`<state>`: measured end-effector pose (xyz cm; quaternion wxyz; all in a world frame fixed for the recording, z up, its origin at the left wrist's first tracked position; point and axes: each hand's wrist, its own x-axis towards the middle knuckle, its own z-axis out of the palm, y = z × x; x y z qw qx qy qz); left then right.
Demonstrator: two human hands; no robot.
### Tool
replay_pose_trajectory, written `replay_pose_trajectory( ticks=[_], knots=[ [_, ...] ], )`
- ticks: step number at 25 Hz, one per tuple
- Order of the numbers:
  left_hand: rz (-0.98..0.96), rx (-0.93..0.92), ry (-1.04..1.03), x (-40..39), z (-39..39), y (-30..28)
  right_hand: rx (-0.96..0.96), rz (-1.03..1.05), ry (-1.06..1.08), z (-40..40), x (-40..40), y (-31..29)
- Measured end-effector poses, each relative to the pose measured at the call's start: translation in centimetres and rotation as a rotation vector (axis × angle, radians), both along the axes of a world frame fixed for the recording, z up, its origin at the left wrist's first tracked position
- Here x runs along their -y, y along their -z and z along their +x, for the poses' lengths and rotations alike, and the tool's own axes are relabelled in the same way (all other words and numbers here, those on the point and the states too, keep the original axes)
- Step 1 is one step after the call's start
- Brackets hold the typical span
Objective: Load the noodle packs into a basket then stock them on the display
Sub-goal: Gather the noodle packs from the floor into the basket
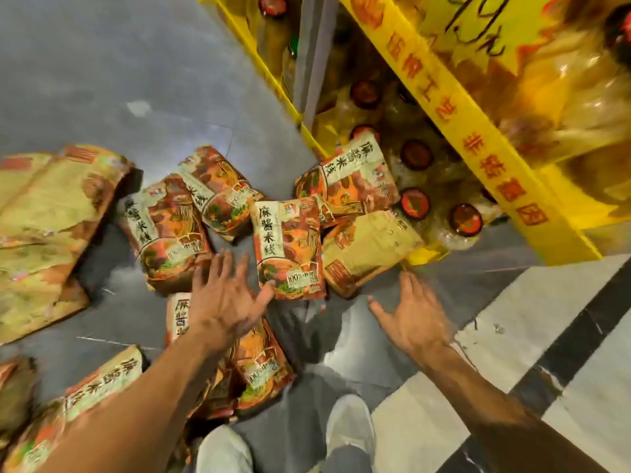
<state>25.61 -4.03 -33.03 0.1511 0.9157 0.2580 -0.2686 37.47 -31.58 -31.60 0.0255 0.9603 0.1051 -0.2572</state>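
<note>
Currently L hand [223, 303] & R hand [415, 319], fingers spread wide, holding nothing, over noodle packs [288, 245] on floor [102, 80].

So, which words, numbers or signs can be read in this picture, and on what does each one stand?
"麻酱米线": down the white strip on the middle noodle pack, also on the neighbouring packs.
"100": small circle low on that pack; the words around it are blurred.
"非转基因": red characters on the yellow display edge; the characters higher up are blurred.
Handwritten black number on the yellow price sign: cut off, not readable.
</note>
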Motion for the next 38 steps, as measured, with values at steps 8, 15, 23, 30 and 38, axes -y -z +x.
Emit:
replay_pose_trajectory(
  ticks=[8, 15, 23, 30, 38],
  knots=[
    [-0.225, 0.052, -0.323, 2.5, 6.7, 22.1, -0.042, 0.758, 0.834, 4.4, -2.0, 21.5],
    [-0.820, 0.317, -1.011, 1.0, 8.2, 21.9, -0.256, 1.269, 1.105, 5.8, -2.7, 23.8],
    [-0.903, 0.450, -0.984, 3.3, 5.7, 15.2, -0.165, 1.236, 1.190, 3.9, 0.2, 18.4],
    [-0.926, 0.513, -1.070, 0.4, -0.3, 0.4, -0.320, 1.150, 0.995, 0.1, 2.5, 2.7],
    [-0.885, 0.658, -1.268, -7.9, -8.4, -20.0, -0.573, 1.232, 0.594, 1.3, -9.6, -19.3]
  ],
)
